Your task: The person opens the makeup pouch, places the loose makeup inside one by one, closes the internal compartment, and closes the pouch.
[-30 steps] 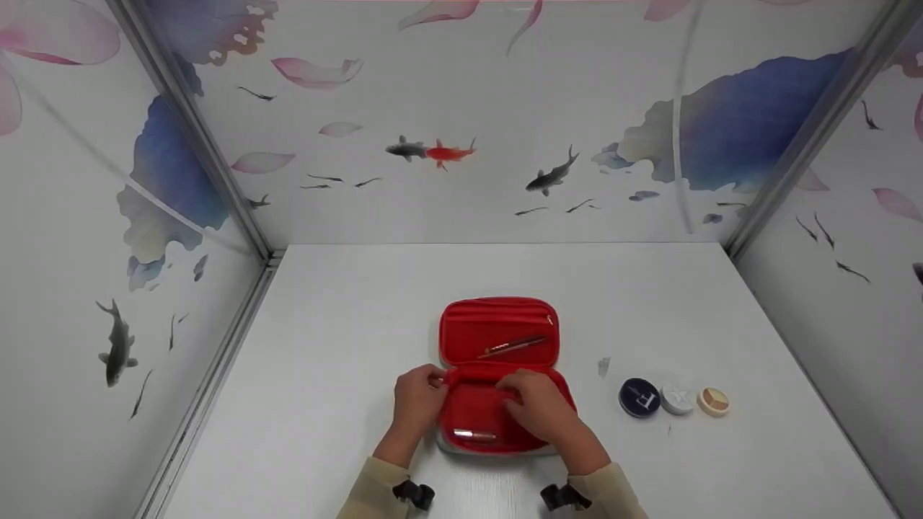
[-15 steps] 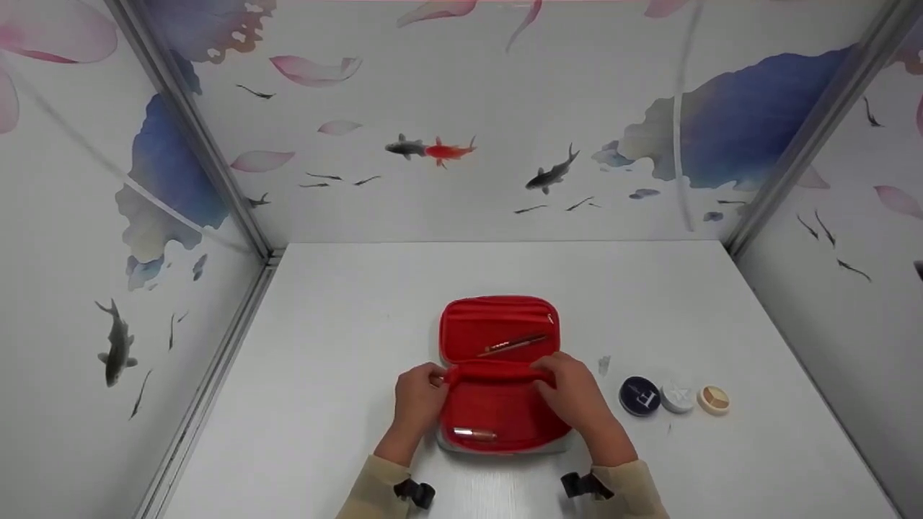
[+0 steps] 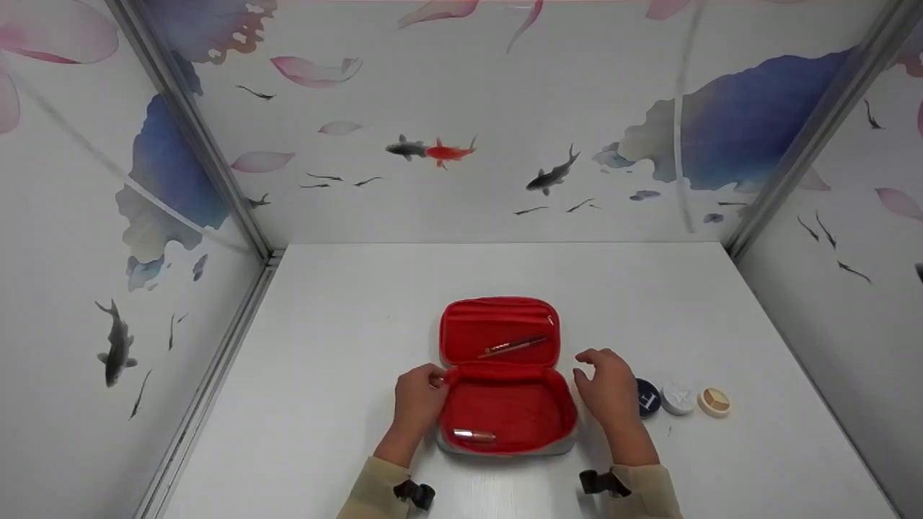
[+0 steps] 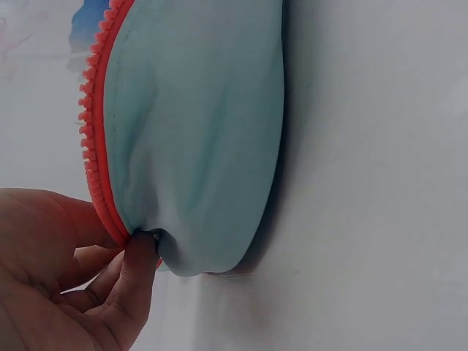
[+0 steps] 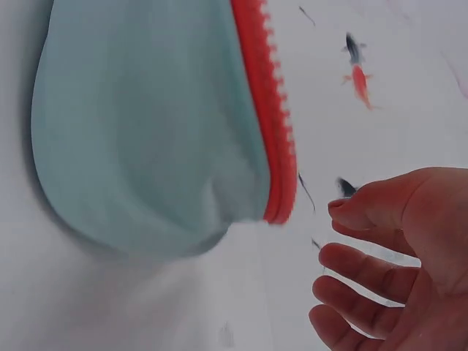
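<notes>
One red-lined, pale-teal zip case (image 3: pixel 515 405)

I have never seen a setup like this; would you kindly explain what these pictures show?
There is no robot here: a person works with two bare hands. One picture is taken from the head, looking forward and down; the other two are from the wrists, each showing that hand's work. On the white table lies an open red-lined case, with a small tube and something slim inside. To its right sit a dark round item, a white one and a cream one. The left hand pinches the case at its edge; the right hand holds nothing, apart from the case.
</notes>
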The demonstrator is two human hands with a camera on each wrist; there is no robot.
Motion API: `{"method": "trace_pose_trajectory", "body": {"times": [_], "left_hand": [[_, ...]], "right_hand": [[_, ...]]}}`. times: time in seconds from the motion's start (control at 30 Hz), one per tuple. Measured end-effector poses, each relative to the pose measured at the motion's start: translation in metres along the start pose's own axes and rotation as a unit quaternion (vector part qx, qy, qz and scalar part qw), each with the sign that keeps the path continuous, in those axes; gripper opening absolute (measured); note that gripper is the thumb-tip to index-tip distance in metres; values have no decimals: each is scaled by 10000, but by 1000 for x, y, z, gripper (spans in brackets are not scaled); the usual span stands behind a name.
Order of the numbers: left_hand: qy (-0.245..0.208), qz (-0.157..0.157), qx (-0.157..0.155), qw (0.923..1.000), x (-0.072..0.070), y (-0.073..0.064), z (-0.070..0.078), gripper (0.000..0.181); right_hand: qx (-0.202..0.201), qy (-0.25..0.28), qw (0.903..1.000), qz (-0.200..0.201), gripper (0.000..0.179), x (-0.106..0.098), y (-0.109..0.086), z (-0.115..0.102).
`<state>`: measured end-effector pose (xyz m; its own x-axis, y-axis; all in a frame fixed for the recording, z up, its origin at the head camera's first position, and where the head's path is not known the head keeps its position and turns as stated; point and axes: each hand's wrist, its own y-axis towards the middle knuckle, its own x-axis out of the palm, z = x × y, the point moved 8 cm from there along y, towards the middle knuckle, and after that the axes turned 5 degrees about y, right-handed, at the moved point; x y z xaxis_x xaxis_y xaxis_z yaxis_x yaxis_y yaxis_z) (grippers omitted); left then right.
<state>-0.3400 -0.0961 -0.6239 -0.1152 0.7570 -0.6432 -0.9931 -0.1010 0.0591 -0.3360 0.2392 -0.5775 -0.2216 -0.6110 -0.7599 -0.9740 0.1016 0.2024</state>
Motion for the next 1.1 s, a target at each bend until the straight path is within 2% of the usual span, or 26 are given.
{"method": "trace_pose_trajectory", "body": {"times": [0.3, 0.63, 1.0, 1.1], "left_hand": [[16, -55, -114, 9999, 1, 0, -2, 10], [21, 34, -40, 10000, -1, 0, 0, 10], [65, -44, -53, 10000, -2, 0, 0, 12], [35, -85, -144, 9999, -1, 0, -1, 12]], "right_hand": [[477, -82, 9985, 253, 30, -14, -1, 29], [1085, -246, 9937, 121, 40, -16, -6, 56], [1263, -409, 9911, -46, 45, -12, -12, 73], [1296, -454, 9905, -87, 46, -12, -12, 76]]}}
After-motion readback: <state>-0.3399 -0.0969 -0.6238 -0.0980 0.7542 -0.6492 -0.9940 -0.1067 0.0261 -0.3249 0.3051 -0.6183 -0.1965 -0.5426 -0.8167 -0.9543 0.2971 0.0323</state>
